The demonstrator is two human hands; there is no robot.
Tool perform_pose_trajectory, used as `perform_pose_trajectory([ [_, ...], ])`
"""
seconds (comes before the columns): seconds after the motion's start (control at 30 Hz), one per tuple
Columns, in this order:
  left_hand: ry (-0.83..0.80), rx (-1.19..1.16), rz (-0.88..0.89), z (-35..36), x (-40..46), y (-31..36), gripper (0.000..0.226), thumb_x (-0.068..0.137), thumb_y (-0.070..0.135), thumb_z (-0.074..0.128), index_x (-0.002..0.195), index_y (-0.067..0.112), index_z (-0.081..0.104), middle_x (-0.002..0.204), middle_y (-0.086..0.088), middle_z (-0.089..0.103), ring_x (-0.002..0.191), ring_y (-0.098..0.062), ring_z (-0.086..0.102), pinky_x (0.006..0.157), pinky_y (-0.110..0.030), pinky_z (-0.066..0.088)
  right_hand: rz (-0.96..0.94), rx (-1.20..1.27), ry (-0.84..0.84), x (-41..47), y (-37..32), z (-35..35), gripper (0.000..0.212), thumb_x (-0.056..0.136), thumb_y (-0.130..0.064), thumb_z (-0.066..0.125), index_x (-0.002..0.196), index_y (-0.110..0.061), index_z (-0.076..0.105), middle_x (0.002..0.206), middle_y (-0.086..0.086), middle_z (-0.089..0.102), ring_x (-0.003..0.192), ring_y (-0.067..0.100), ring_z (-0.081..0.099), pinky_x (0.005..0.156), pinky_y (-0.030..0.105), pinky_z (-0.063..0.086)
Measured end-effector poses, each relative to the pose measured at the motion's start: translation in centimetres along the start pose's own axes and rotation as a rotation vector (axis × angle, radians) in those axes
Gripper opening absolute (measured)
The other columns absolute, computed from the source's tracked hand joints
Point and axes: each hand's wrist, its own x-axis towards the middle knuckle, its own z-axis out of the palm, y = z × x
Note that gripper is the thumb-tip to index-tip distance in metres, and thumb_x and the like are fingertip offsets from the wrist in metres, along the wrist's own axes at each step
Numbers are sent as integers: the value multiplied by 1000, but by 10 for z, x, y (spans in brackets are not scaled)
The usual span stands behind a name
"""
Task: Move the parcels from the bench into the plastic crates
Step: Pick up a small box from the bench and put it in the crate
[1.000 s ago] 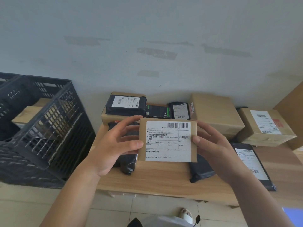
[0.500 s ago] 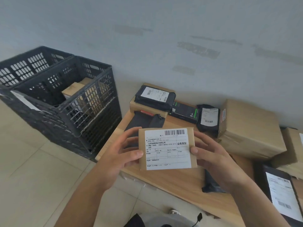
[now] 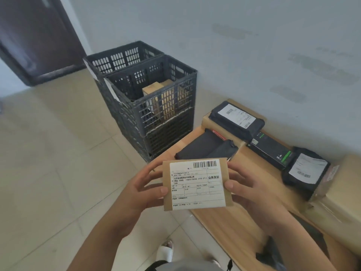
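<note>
Head view: at lower centre of the frame, a small brown parcel [image 3: 197, 184] with a white shipping label is held up above the near end of the wooden bench [image 3: 230, 223]. The left hand [image 3: 140, 188] grips its left edge, thumb on the front; the right hand [image 3: 252, 188] grips its right edge likewise. In the upper middle stand two black plastic crates [image 3: 156, 106]; the nearer holds what look like cardboard boxes

Soft, even daylight fills the scene, with no glare and only faint shadows beneath the hands. The label on the held parcel [image 3: 197, 184] reads sharply, while the far-left door [image 3: 39, 40] is smeared by blur. Straight lines bow toward the edges from wide-angle distortion.
</note>
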Motion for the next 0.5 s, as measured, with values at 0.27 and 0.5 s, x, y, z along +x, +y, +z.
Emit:
perform_pose_trajectory([
  [0.27, 274, -72, -40, -22, -38, -16, 74, 61, 39, 83, 133, 40, 65, 129, 1, 71, 114, -27, 71, 83, -39, 61, 70, -24, -191, 47, 7, 33, 60, 64, -43, 83, 122, -30, 73, 120, 8, 75, 113, 30, 71, 95, 49, 55],
  [0.5, 417, -131, -30, -72, -54, -21, 83, 59, 39, 83, 139, 37, 60, 130, 1, 71, 115, -25, 71, 87, -40, 59, 101, -65, -314, 92, 5, 93, 70, 66, -34, 85, 132, -19, 65, 121, 10, 75, 109, 31, 73, 88, 39, 61],
])
